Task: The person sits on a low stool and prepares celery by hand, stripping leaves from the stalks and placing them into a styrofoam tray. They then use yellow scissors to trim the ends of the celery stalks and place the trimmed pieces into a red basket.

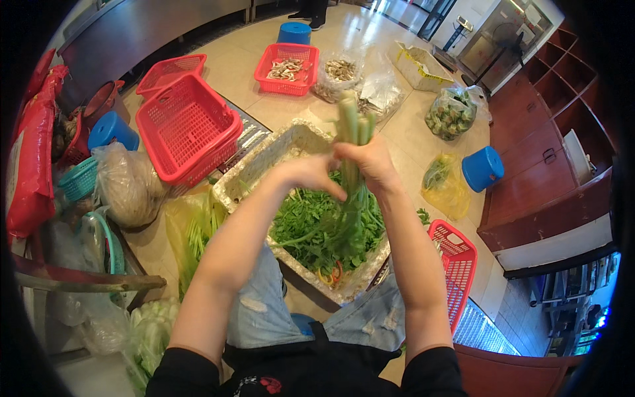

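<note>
My right hand (369,158) grips a bunch of celery (349,119) by its pale stalks, root end up and leaves hanging down. Beside the stalks is my left hand (317,173), slightly blurred, its thumb and fingers spread. Whether it touches the celery is hard to tell. Both hands are over a worn white foam box (263,149), which stands between my knees. Loose green leaves (307,213) fill much of the box. A few red and yellow bands (331,275) lie at its near corner.
Stacked red plastic baskets (188,124) stand left of the box, near a yellow bag of green stalks (198,228). At right are a red basket (454,268) and a blue stool (482,168). Mushrooms (286,69) fill a farther basket. A person's feet (310,19) show at the top.
</note>
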Available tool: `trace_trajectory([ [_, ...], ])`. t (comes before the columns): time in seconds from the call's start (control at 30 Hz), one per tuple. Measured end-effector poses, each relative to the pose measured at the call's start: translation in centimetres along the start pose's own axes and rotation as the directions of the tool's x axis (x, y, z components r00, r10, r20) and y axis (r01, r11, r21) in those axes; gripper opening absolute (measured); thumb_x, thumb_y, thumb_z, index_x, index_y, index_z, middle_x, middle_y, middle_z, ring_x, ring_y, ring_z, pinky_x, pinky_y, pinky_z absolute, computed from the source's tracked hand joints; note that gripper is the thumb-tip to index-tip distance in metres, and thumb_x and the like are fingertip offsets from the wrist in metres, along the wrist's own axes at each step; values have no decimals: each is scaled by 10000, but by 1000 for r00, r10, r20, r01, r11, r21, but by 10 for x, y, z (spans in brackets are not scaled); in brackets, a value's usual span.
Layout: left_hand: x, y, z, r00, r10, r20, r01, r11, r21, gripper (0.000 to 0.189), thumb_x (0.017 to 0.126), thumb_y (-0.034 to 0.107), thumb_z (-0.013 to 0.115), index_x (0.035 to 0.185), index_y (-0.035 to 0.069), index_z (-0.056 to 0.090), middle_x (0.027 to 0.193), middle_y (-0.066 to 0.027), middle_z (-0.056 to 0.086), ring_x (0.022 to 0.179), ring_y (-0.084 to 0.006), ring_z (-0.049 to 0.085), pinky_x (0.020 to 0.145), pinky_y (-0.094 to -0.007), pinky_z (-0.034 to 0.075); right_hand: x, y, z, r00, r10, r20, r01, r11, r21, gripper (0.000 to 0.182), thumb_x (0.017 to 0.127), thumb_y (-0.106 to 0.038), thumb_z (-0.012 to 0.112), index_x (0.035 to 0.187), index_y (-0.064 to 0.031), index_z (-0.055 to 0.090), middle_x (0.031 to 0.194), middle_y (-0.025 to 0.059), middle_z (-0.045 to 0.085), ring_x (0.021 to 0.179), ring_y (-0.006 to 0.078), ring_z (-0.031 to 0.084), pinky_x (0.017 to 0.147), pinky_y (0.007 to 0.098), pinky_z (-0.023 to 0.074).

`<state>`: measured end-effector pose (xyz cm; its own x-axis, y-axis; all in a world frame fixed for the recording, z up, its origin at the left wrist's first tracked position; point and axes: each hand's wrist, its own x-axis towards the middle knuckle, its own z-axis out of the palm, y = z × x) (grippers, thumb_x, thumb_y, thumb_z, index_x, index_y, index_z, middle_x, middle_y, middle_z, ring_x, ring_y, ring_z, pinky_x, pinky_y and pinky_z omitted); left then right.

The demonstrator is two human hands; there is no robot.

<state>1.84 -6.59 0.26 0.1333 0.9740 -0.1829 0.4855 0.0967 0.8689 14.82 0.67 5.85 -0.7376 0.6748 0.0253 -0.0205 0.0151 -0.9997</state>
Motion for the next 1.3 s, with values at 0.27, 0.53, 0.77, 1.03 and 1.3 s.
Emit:
trace_trajectory([
  [0.27, -5, 50, 21, 819, 185, -543, 19, 937, 348, 1027, 632, 213, 768, 1403, -7, 127, 1423, -189, 266, 1325, -308, 267, 1085, -475, 212, 26, -4, 3, 836, -144, -529, 316, 915, 251, 242, 741, -32, 680, 942, -7, 548, 790, 54, 587, 679, 163, 590, 627, 271, 474],
  [0.53, 2, 37, 14, 719, 88, -689, -9, 993, 117, 684, 684, 82, 651, 1310, 107, 377, 1027, -210, 600, 984, -378, 564, 806, -422, 461, 18, 11, 43, 830, -95, -549, 391, 802, 452, 298, 746, -11, 674, 1000, -15, 519, 916, 52, 563, 838, 156, 561, 761, 295, 455],
  [0.77, 0, 20, -1, 820, 64, -568, -70, 997, 12, 410, 673, 47, 640, 1060, 46, 505, 895, -169, 610, 896, -303, 600, 769, -366, 461, 28, 0, -33, 935, -116, -336, 282, 817, 503, 619, 878, -524, 476, 1292, -68, 406, 1232, 114, 488, 1122, 236, 447, 947, 428, 318],
  [1.03, 8, 13, 4, 921, 77, -383, -58, 996, 62, 432, 644, 97, 682, 1036, 27, 513, 904, -172, 608, 885, -277, 595, 778, -354, 452, 34, -30, -50, 976, 73, 204, 25, 895, -445, 591, 912, -528, 388, 1121, -24, 615, 1070, 106, 633, 914, 200, 579, 818, 314, 445],
  [1.3, 12, 5, 5, 897, 90, -432, -92, 996, 17, 590, 627, 94, 693, 1170, 24, 472, 1010, -203, 612, 981, -320, 587, 832, -389, 454, 36, -46, -62, 936, -332, -120, 296, 923, -245, 662, 914, -585, 311, 1101, -32, 622, 1136, 130, 597, 1055, 175, 510, 931, 323, 363],
])
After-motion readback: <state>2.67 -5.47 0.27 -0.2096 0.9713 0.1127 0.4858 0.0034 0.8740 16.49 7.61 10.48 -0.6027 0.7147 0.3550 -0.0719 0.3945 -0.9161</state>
